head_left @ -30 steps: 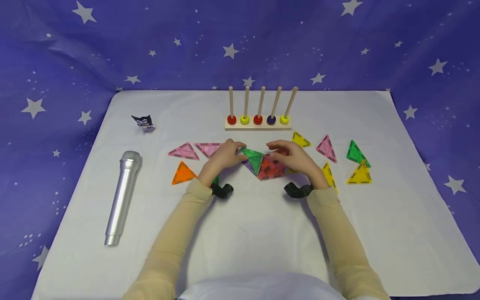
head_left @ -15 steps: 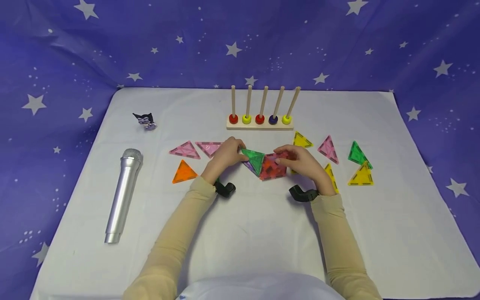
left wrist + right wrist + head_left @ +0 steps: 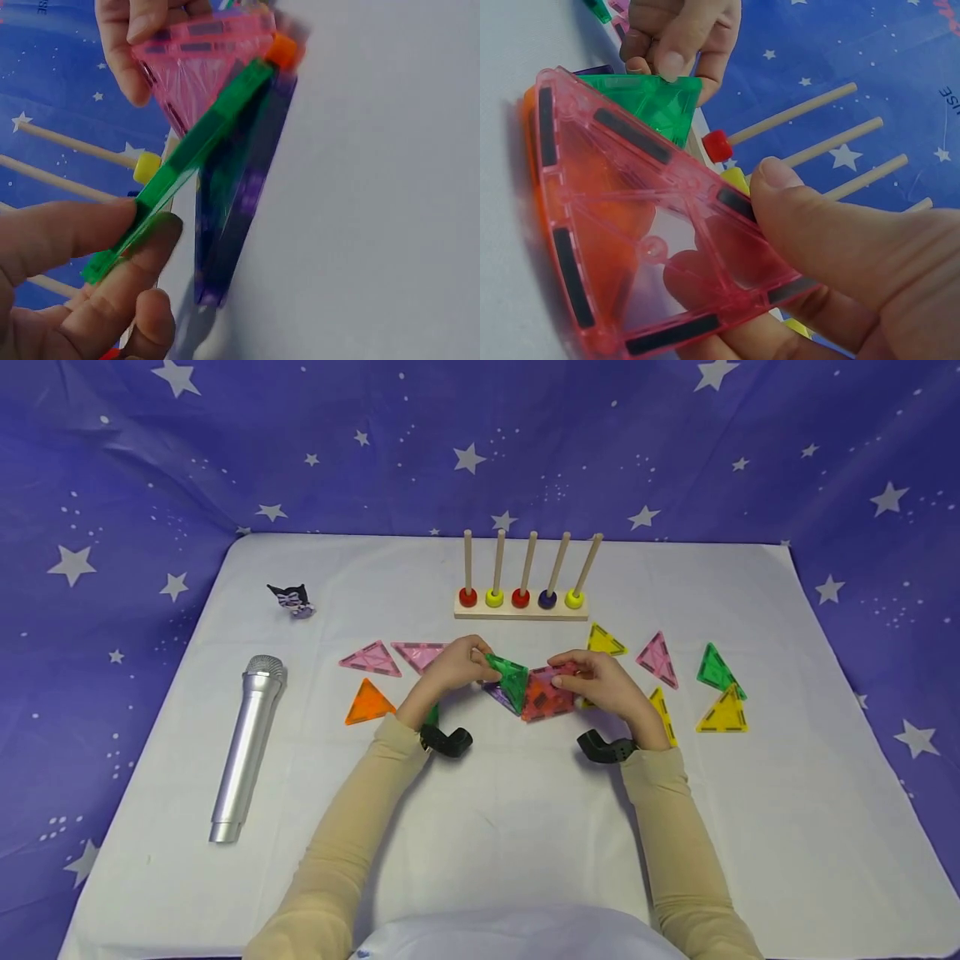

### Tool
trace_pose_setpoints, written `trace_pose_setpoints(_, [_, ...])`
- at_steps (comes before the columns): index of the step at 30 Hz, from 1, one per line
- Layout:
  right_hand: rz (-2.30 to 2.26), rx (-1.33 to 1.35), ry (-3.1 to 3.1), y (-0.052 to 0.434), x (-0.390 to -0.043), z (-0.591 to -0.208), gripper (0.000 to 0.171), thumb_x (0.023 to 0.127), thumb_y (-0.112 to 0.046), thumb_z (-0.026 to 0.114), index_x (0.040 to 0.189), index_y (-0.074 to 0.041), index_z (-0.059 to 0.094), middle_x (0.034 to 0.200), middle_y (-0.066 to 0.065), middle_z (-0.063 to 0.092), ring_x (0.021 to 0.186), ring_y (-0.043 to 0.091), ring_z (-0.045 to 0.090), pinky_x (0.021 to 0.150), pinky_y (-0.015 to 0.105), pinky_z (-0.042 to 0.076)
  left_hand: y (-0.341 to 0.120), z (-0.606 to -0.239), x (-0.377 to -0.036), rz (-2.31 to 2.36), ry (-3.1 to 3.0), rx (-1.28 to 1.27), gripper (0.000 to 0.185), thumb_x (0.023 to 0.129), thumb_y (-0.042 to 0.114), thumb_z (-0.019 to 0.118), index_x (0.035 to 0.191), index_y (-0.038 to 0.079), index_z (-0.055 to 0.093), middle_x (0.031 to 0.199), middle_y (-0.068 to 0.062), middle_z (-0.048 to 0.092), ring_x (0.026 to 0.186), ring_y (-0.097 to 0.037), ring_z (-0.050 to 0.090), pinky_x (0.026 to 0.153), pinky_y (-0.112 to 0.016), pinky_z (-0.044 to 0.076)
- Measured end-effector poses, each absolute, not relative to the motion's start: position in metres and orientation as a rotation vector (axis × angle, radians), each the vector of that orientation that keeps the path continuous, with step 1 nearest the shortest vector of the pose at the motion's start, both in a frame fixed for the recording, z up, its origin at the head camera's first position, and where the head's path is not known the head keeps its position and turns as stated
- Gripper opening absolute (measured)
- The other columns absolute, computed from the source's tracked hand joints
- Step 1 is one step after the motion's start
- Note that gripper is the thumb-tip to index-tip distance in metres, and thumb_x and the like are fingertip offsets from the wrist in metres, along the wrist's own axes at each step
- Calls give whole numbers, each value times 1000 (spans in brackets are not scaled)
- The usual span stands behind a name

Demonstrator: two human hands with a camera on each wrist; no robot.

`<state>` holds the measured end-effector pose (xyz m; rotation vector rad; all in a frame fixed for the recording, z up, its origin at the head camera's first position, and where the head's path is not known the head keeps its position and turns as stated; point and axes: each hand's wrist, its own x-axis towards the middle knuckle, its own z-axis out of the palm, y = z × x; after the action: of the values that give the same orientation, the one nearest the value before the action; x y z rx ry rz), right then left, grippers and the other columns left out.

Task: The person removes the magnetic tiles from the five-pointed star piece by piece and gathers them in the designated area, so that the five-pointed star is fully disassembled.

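My left hand [image 3: 448, 670] pinches the green triangle [image 3: 511, 676], tilted up near the mat's [image 3: 487, 827] middle; my right hand [image 3: 606, 683] grips the pink triangle [image 3: 550, 691] between thumb and fingers. An orange tile behind the pink and a purple one [image 3: 498, 693] under the green are mostly hidden. Since a second ago, the green stands steeper and my right hand has drawn nearer.

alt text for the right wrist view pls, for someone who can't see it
The right hand pinches a clear pink triangle tile between thumb and fingers. The left hand holds a green triangle tile against its far edge, with wooden pegs and starry blue cloth behind.
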<state>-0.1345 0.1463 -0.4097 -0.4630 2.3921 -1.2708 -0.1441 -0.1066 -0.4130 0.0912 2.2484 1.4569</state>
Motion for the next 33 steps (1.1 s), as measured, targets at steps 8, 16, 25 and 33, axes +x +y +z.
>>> trace_pose_setpoints(8, [-1268, -455, 2393, 146, -134, -410, 37, 85, -28, 64, 116, -9, 61, 102, 8, 61, 73, 23, 50, 57, 29, 41, -103, -414, -139, 1594, 2256, 94, 21, 73, 7, 66, 86, 6, 51, 61, -12, 56, 47, -11, 33, 48, -26, 24])
trace_pose_setpoints(16, [-1264, -452, 2394, 146, -135, -408, 38, 85, -27, 65, 116, -8, 61, 100, 9, 61, 74, 23, 50, 56, 29, 41, -110, -420, -136, 1793, 2036, 142, 21, 77, -3, 63, 86, 3, 45, 70, -11, 65, 61, -19, 52, 53, -26, 26])
trace_pose_setpoints(25, [-1255, -472, 2394, 148, -136, -408, 38, 85, -28, 63, 117, -8, 60, 103, 9, 61, 73, 23, 50, 54, 28, 41, -119, -420, -129, 1870, 1974, 224, 20, 81, -5, 61, 91, 1, 45, 78, -27, 62, 54, -18, 46, 50, -27, 31])
trace_pose_setpoints(33, [-1257, -469, 2377, 147, -135, -409, 39, 85, -29, 63, 118, -8, 59, 106, 9, 60, 76, 23, 51, 56, 28, 41, -118, -422, -127, 1917, 1886, 140, 20, 82, -10, 56, 92, 0, 43, 79, -23, 61, 77, -31, 60, 77, -42, 48])
